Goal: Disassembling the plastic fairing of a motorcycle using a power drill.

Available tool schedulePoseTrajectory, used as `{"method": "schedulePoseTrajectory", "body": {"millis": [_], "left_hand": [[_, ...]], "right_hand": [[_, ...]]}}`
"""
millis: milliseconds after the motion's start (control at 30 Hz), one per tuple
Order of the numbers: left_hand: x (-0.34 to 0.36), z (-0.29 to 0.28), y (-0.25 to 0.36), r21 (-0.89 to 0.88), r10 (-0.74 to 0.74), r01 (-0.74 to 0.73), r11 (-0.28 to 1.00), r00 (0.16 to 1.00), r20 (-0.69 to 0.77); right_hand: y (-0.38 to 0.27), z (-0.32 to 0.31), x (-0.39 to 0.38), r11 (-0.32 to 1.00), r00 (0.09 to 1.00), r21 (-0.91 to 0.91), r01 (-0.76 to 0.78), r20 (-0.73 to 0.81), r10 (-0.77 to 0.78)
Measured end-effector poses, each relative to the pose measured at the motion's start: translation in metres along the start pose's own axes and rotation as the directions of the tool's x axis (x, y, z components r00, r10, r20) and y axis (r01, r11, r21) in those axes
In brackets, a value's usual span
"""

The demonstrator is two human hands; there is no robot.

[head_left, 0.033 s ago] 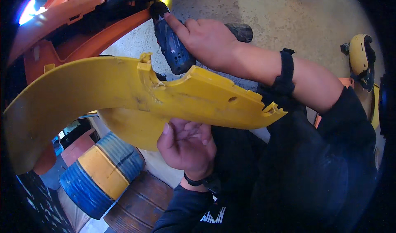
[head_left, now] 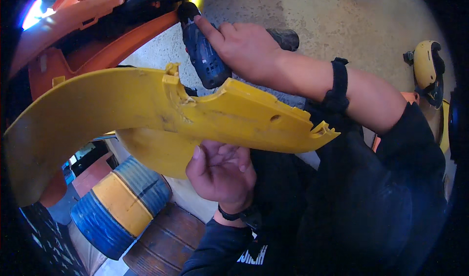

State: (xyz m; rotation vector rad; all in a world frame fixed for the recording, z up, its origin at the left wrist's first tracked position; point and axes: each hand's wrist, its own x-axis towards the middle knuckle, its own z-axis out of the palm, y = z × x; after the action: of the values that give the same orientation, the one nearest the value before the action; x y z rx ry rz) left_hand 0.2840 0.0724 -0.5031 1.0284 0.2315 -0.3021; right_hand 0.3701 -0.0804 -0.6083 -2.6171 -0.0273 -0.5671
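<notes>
A curved yellow plastic panel [head_left: 239,117] with a broken, jagged right end spans the view in front of me. Below its lower edge is my left hand [head_left: 222,176], palm turned up and fingers curled against the panel, with some fingertips hidden behind it. Above the panel, my right hand [head_left: 249,51] is closed round a dark blue cordless drill [head_left: 207,58]. Its index finger lies along the drill's front part. The drill's nose points up toward the end of an orange plastic piece [head_left: 132,36]; contact there cannot be made out.
A blue and yellow drum [head_left: 122,202] and a rusty brown drum [head_left: 166,242] lie at lower left. Large orange parts fill the upper left. A yellow helmet-like object [head_left: 426,63] is at far right. Behind my right wrist shows a dark rounded object [head_left: 286,39].
</notes>
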Motion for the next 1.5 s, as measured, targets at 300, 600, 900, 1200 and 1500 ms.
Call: {"method": "schedulePoseTrajectory", "body": {"millis": [300,600,900,1200,1500], "left_hand": [[0.0,-0.007,-0.001,-0.003,0.005,-0.005,1.0,1.0,0.0],[0.001,-0.003,-0.003,-0.01,0.031,-0.031,0.999,0.999,0.018],[0.001,-0.002,-0.003,-0.008,0.038,-0.038,0.999,0.998,0.049],[0.004,-0.003,-0.004,-0.005,0.038,-0.038,0.999,0.997,0.064],[0.008,-0.004,-0.004,-0.019,0.02,-0.019,1.0,0.999,0.037]], "right_hand": [[0.0,-0.002,0.0,1.0,1.0,-0.009,0.002,-0.005,-0.002],[0.002,0.0,-0.003,1.0,1.0,0.028,0.012,-0.014,-0.012],[0.0,-0.002,-0.005,1.0,1.0,0.007,0.021,-0.016,-0.021],[-0.001,-0.002,-0.005,0.999,1.0,0.051,0.002,0.023,-0.003],[0.001,0.003,-0.001,0.999,1.0,0.045,-0.008,0.021,0.007]]}}
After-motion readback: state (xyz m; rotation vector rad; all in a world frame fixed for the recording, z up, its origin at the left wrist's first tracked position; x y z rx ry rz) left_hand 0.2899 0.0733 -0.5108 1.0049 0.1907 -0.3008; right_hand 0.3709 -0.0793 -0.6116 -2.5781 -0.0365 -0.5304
